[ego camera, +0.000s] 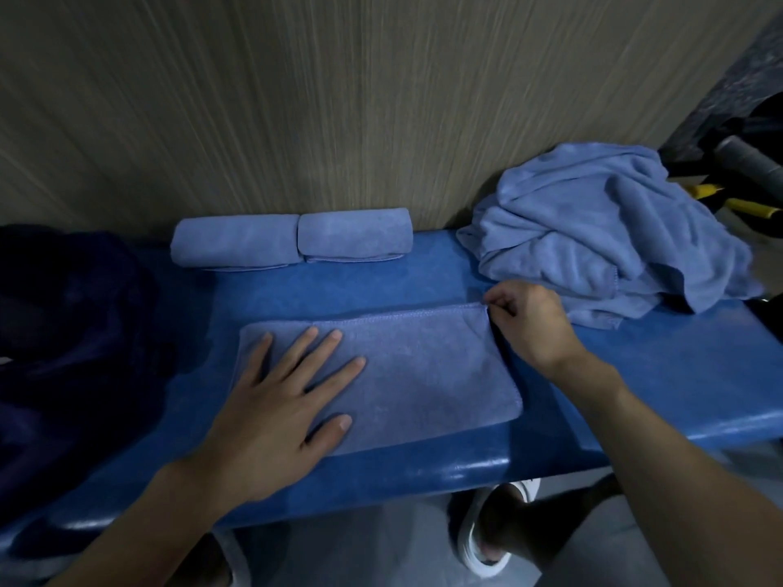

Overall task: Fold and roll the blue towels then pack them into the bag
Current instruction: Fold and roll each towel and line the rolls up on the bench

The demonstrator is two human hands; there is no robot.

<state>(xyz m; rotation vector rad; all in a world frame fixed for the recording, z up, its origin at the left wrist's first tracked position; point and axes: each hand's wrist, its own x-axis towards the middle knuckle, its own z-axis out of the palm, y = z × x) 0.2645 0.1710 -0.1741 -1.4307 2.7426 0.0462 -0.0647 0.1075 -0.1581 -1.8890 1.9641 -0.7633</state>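
No text, label, brand, number or sign can be read anywhere in the head view.
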